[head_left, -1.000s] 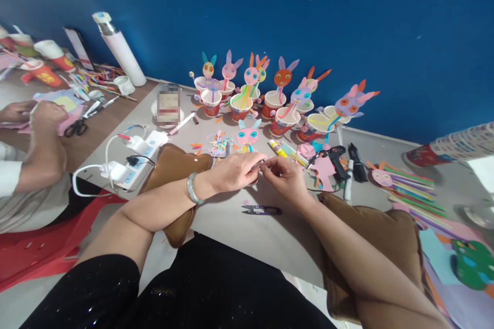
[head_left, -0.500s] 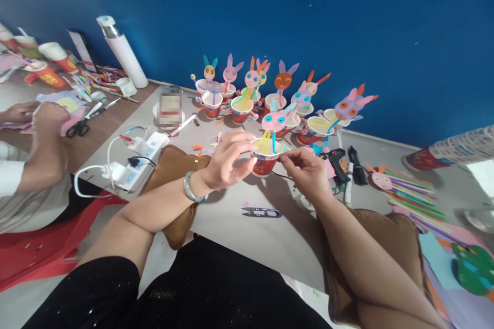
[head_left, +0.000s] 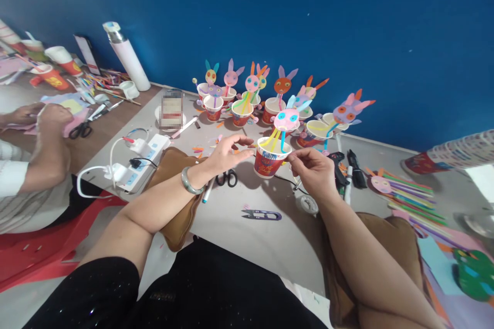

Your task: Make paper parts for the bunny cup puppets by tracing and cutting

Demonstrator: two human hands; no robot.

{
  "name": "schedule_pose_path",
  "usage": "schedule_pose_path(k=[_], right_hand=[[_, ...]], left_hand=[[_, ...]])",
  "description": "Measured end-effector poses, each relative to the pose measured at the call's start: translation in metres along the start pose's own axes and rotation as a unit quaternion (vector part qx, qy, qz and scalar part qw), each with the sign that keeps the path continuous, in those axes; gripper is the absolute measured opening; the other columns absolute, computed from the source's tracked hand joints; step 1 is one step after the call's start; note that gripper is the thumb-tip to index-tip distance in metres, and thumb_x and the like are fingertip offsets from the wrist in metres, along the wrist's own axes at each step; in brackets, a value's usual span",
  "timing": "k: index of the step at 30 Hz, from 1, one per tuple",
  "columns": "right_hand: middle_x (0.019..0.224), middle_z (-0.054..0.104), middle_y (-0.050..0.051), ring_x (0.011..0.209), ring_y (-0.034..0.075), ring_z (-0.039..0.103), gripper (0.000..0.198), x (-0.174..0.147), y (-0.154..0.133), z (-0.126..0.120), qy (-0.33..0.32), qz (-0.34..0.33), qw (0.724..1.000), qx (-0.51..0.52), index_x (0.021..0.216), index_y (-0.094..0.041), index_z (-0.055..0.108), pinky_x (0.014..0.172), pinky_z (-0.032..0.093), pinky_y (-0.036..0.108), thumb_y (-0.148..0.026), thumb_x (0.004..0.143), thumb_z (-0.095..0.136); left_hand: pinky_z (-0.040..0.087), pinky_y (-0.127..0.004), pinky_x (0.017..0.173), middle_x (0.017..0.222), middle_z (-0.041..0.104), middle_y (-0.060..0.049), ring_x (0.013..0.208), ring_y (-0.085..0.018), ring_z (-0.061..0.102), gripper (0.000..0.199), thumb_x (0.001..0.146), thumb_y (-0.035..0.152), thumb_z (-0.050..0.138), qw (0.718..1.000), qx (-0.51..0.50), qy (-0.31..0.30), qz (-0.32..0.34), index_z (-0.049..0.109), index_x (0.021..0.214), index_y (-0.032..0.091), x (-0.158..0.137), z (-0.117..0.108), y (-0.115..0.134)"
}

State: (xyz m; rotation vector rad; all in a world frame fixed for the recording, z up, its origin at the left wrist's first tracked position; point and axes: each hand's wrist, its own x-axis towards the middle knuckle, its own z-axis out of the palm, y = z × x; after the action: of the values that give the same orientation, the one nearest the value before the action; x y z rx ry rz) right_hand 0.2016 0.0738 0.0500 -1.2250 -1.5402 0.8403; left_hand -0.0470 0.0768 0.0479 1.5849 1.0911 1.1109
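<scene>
In front of me is a red paper cup [head_left: 269, 164] with a white rim. A pink paper rabbit face [head_left: 286, 120] with blue eyes and blue ears rises from it on yellow and blue strips. My left hand [head_left: 227, 157], a bangle on its wrist, has its fingers apart at the cup's left side; whether the fingertips touch it, I cannot tell. Thumb and forefinger of my right hand [head_left: 314, 170] are pinched together against the cup's right side, hiding what lies between them. Nearer me lie thread snips [head_left: 262, 215]; black-handled scissors [head_left: 227, 178] lie by my left hand.
Several finished-looking rabbit cups [head_left: 242, 113] stand along the blue wall. At left are a power strip [head_left: 144, 162], a flask [head_left: 129, 59] and another person's hands [head_left: 52, 115]. Brown cushions [head_left: 380, 247] lie under my arms. A glue gun [head_left: 341, 169] and stacked cups [head_left: 451, 151] are at right.
The rabbit cup has shifted right and slightly toward me. My left fingers have drawn back from its rim, uncovering the scissors. My right hand has moved a little right, still pinched.
</scene>
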Motion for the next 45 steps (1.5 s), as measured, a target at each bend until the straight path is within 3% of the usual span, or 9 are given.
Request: schedule_pose_path(k=[5, 12, 21, 24, 28, 32, 35, 45], right_hand=[[0.052, 0.057, -0.004, 0.042, 0.009, 0.047, 0.033, -0.0023, -0.0002, 0.0023, -0.011, -0.001, 1.0, 0.0, 0.074, -0.021, 0.065, 0.04, 0.037, 0.022, -0.05, 0.079, 0.079], [0.054, 0.058, -0.003, 0.043, 0.009, 0.048, 0.034, -0.0034, -0.0005, 0.0024, -0.021, -0.002, 1.0, -0.007, 0.074, -0.021, 0.063, 0.042, 0.039, 0.022, -0.051, 0.08, 0.078], [0.053, 0.057, -0.003, 0.043, 0.01, 0.047, 0.034, -0.0035, 0.0001, 0.0023, -0.025, 0.007, 1.0, -0.009, 0.074, -0.021, 0.063, 0.041, 0.039, 0.023, -0.051, 0.079, 0.078], [0.053, 0.057, -0.003, 0.043, 0.01, 0.048, 0.035, -0.0032, -0.0006, 0.0012, -0.016, 0.006, 1.0, -0.013, 0.074, -0.022, 0.063, 0.042, 0.04, 0.024, -0.053, 0.08, 0.077], [0.053, 0.057, -0.003, 0.043, 0.011, 0.048, 0.039, -0.0027, 0.0005, -0.0001, -0.011, 0.005, 1.0, -0.002, 0.075, -0.022, 0.063, 0.042, 0.04, 0.025, -0.058, 0.079, 0.077], [0.053, 0.056, -0.003, 0.042, 0.01, 0.048, 0.041, -0.0027, 0.0029, -0.0004, -0.011, 0.004, 1.0, 0.007, 0.075, -0.022, 0.063, 0.042, 0.04, 0.025, -0.061, 0.079, 0.077], [0.053, 0.056, -0.003, 0.042, 0.01, 0.047, 0.04, -0.0023, 0.0043, -0.0005, -0.01, 0.005, 1.0, 0.012, 0.074, -0.022, 0.063, 0.042, 0.04, 0.025, -0.06, 0.079, 0.077], [0.052, 0.057, -0.004, 0.042, 0.01, 0.047, 0.037, -0.0019, 0.0027, 0.0008, -0.023, 0.013, 1.0, 0.006, 0.074, -0.022, 0.062, 0.041, 0.039, 0.023, -0.054, 0.079, 0.078]], left_hand=[[0.051, -0.026, 0.072, 0.097, 0.077, -0.007, 0.084, -0.015, 0.067, 0.022, 0.086, 0.036, 0.074, 0.999, 0.041, 0.01, 0.008, 0.073, 0.095, 0.016, 0.0018, -0.0017, -0.0017], [0.051, -0.028, 0.073, 0.091, 0.077, -0.007, 0.08, -0.016, 0.066, 0.021, 0.088, 0.037, 0.071, 0.999, 0.048, 0.002, 0.017, 0.074, 0.087, 0.016, 0.0041, -0.002, -0.0061], [0.053, -0.029, 0.076, 0.086, 0.076, -0.007, 0.078, -0.016, 0.066, 0.032, 0.088, 0.047, 0.071, 0.998, 0.046, -0.029, -0.011, 0.073, 0.085, 0.016, 0.0023, -0.0023, -0.0014], [0.054, -0.031, 0.075, 0.085, 0.075, -0.007, 0.08, -0.017, 0.066, 0.04, 0.093, 0.055, 0.062, 1.0, 0.008, -0.021, -0.007, 0.074, 0.089, 0.017, 0.0029, -0.0005, -0.002], [0.055, -0.033, 0.076, 0.083, 0.072, -0.007, 0.085, -0.019, 0.067, 0.053, 0.101, 0.06, 0.045, 0.999, -0.01, -0.032, 0.007, 0.07, 0.081, 0.019, 0.0036, 0.0003, -0.0009], [0.054, -0.03, 0.074, 0.093, 0.074, -0.007, 0.083, -0.015, 0.067, 0.034, 0.09, 0.051, 0.067, 0.997, -0.059, -0.05, -0.011, 0.071, 0.094, 0.018, 0.0029, 0.0006, -0.0021], [0.054, -0.028, 0.071, 0.096, 0.073, -0.008, 0.079, -0.013, 0.066, 0.034, 0.078, 0.042, 0.08, 0.995, -0.078, -0.053, -0.021, 0.07, 0.096, 0.015, 0.0024, 0.0012, -0.0051], [0.055, -0.029, 0.071, 0.085, 0.074, -0.006, 0.077, -0.014, 0.066, 0.035, 0.083, 0.048, 0.078, 0.998, -0.057, -0.028, -0.012, 0.071, 0.091, 0.015, 0.0014, 0.0004, -0.0022]])
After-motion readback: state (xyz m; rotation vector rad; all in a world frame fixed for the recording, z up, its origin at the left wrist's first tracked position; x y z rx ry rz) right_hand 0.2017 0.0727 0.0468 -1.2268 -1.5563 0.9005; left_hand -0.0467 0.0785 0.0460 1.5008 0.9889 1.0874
